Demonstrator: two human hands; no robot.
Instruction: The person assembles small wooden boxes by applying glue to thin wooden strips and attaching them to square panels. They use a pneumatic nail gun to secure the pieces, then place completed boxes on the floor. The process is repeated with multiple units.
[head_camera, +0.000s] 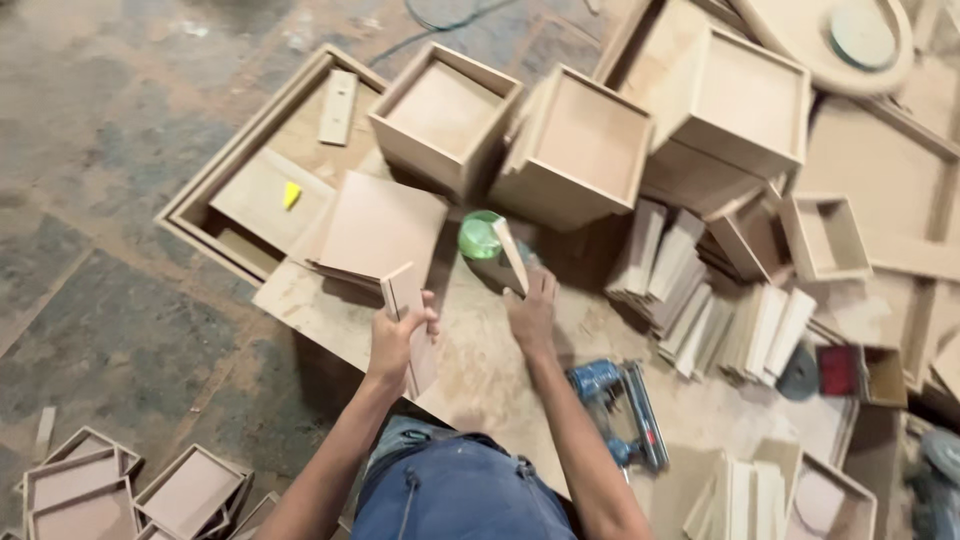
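Note:
My left hand (398, 335) grips a small flat wooden panel (410, 320) standing on edge over the plywood work board (480, 370). My right hand (530, 310) holds a narrow wooden strip (510, 252) tilted up, just in front of a green round container (480, 236). A stack of square wooden panels (375, 230) lies right behind my left hand. Two open wooden boxes (445, 115) (580, 145) stand behind the green container.
A blue nail gun (620, 410) lies by my right forearm. Piles of cut wooden strips (700, 300) sit to the right, more open boxes (750, 100) behind. A large shallow frame (215, 185) lies at left. Finished small trays (120, 495) rest on the floor, bottom left.

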